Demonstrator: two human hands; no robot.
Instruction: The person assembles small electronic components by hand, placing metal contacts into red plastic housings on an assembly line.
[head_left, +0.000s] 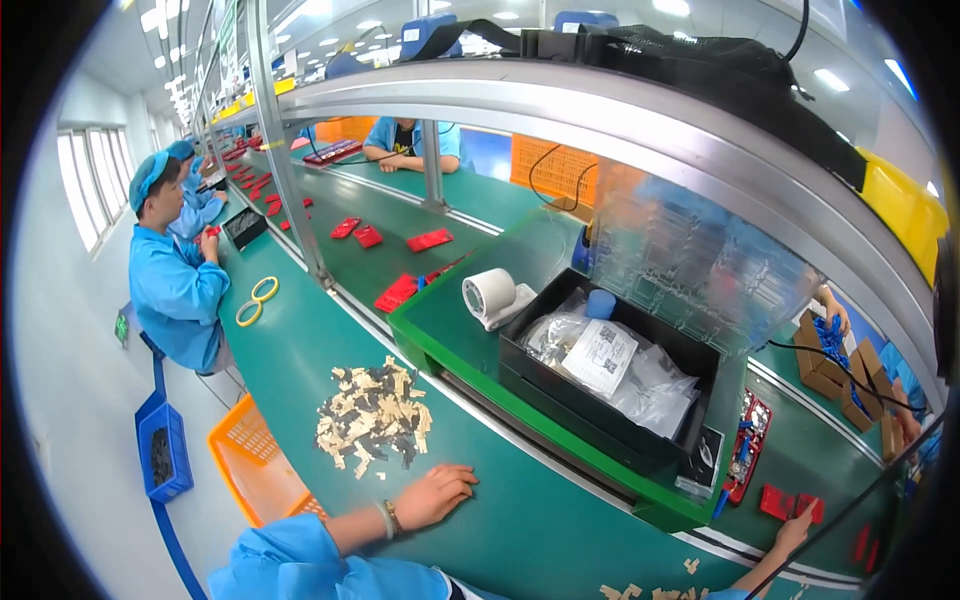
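Observation:
My left hand [437, 496] rests on the green bench top [500, 540], fingers loosely bent and nothing visible in them. Just beyond it lies a loose pile of small beige and dark grey flat pieces [374, 412]. At the lower right, my right hand [795, 532] reaches over to the belt [680, 290] and pinches the near edge of a red flat piece [778, 503]. A dark mark or part shows on that piece near my fingertips. More beige pieces [655, 593] lie at the lower edge, partly cut off.
A green-edged raised tray [450, 375] holds a black bin [610, 440] of plastic bags and a white roll [489, 294]. Yellow tape rings [257, 301] lie farther left. An orange basket [262, 465] stands beside the bench. Co-workers [172, 270] sit along the line; a metal frame [285, 160] rises between.

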